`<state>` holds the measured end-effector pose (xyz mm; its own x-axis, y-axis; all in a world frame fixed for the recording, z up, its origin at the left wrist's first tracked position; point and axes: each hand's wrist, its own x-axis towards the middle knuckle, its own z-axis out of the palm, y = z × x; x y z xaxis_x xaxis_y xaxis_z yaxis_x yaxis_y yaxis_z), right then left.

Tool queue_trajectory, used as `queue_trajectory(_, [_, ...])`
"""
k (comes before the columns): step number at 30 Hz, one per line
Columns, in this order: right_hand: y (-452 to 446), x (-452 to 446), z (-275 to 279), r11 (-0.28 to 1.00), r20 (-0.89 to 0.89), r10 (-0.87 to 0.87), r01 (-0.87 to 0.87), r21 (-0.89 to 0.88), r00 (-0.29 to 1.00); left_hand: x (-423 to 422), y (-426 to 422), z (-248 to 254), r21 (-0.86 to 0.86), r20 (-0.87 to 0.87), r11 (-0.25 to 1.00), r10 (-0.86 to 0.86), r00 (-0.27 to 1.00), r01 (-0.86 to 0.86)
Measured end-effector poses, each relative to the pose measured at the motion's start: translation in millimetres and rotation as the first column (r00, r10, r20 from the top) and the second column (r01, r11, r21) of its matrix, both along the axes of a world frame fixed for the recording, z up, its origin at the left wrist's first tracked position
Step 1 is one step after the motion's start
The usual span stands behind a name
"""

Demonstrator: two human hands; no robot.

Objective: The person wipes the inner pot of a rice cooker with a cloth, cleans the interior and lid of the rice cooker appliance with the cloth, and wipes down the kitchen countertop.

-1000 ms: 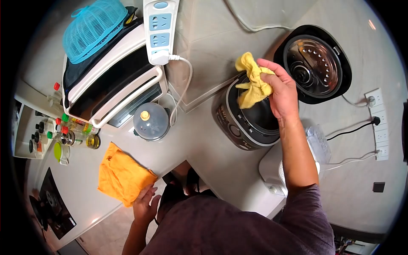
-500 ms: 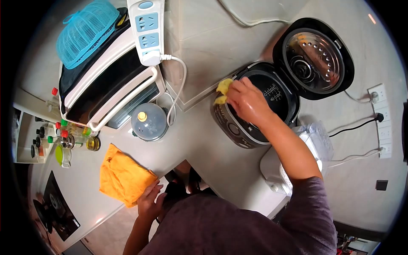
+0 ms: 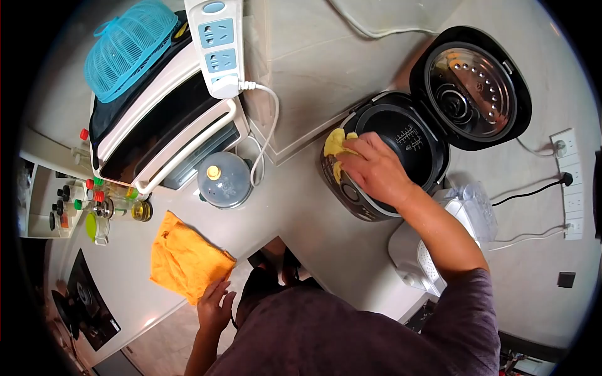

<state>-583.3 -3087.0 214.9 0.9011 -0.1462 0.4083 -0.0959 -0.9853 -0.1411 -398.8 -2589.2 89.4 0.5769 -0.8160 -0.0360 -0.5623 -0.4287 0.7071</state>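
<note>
My right hand (image 3: 381, 170) is closed on a yellow cloth (image 3: 338, 145), pressing it against the front rim of a dark rice cooker (image 3: 351, 199). The cooker's lid (image 3: 470, 88) stands raised, showing its shiny metal inner plate. Inside is a black inner pot (image 3: 392, 128) with white level marks on its wall. My left hand (image 3: 215, 305) lies at the counter's front edge, fingers stretched out and touching the corner of a folded orange cloth (image 3: 188, 260). Part of the yellow cloth is hidden under my right fingers.
A toaster oven (image 3: 169, 125) carries a blue mesh basket (image 3: 132, 50). Before it sits a small domed appliance (image 3: 222, 182). A power strip (image 3: 216, 44) hangs above. Several jars (image 3: 116, 207) stand at left, near a cooktop (image 3: 91, 301). A white appliance (image 3: 417, 250) is right of the cooker.
My right hand has shifted slightly right and down, and the yellow cloth now lies flatter over the cooker's rim. My left hand has barely moved beside the orange cloth.
</note>
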Motion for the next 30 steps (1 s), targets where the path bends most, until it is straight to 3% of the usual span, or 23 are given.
queue_trajectory(2, [-13, 10, -1, 0.998, -0.056, 0.001, -0.004, -0.056, 0.998, 1, -25, 6, -0.040, 0.009, 0.998, -0.055, 0.998, 0.055])
queue_trajectory(5, [-52, 31, -7, 0.988, 0.016, -0.050, 0.052, -0.144, 0.999, 5, -53, 19, -0.051, 0.028, 0.991, -0.126, 0.992, 0.128])
queue_trajectory(6, [-55, 38, -6, 0.990, 0.099, -0.090, 0.100, -0.095, 0.991, 7, -56, 17, -0.074, 0.047, 0.987, -0.139, 0.989, 0.142])
queue_trajectory(9, [-34, 31, -2, 0.998, -0.007, -0.051, 0.051, -0.034, 0.999, 13, -46, 22, -0.064, 0.194, 0.984, -0.152, 0.969, 0.167])
queue_trajectory(10, [-22, 23, -2, 0.996, -0.039, 0.077, -0.078, -0.029, 0.996, 9, -34, 19, -0.060, 0.067, 0.996, -0.067, 0.995, 0.071])
queue_trajectory(11, [-7, 14, 1, 0.998, -0.112, 0.062, -0.066, -0.024, 0.992, 6, -22, 16, -0.030, 0.038, 0.999, -0.029, 0.999, 0.030])
queue_trajectory(13, [-17, 13, -6, 0.991, -0.004, 0.131, -0.131, 0.002, 0.991, -1, -6, 10, 0.038, -0.024, 0.998, 0.044, 0.999, -0.043])
queue_trajectory(16, [-43, 34, -9, 0.997, 0.019, -0.017, 0.018, -0.071, 1.000, -6, -13, 14, 0.029, -0.013, 0.995, -0.092, 0.996, 0.093])
queue_trajectory(18, [-37, 31, -4, 0.998, -0.027, -0.015, 0.014, -0.058, 1.000, -4, -17, 23, 0.009, 0.056, 0.984, -0.179, 0.982, 0.179])
queue_trajectory(22, [-13, 19, 5, 0.996, -0.119, 0.090, -0.089, 0.012, 0.989, -13, 3, 19, 0.017, -0.097, 0.999, 0.040, 0.995, -0.038])
queue_trajectory(24, [-21, 26, 1, 1.000, -0.088, 0.024, -0.024, 0.003, 0.996, -13, 2, 13, 0.037, -0.108, 0.998, 0.054, 0.993, -0.050])
queue_trajectory(26, [-35, 40, -6, 0.996, -0.018, -0.080, 0.079, -0.043, 0.997, -8, -13, 17, -0.003, 0.007, 0.997, -0.075, 0.997, 0.075])
queue_trajectory(28, [-30, 35, -2, 0.999, -0.034, -0.032, 0.032, -0.007, 0.999, -4, -16, 21, -0.023, 0.089, 0.990, -0.138, 0.986, 0.140])
queue_trajectory(29, [-26, 31, 0, 1.000, -0.046, -0.006, 0.007, 0.013, 0.999, -4, -10, 19, -0.023, 0.046, 0.997, -0.077, 0.996, 0.078])
queue_trajectory(30, [-20, 22, 3, 0.989, -0.080, 0.149, -0.149, 0.013, 0.986, -5, 2, 15, -0.021, -0.001, 1.000, -0.013, 1.000, 0.013])
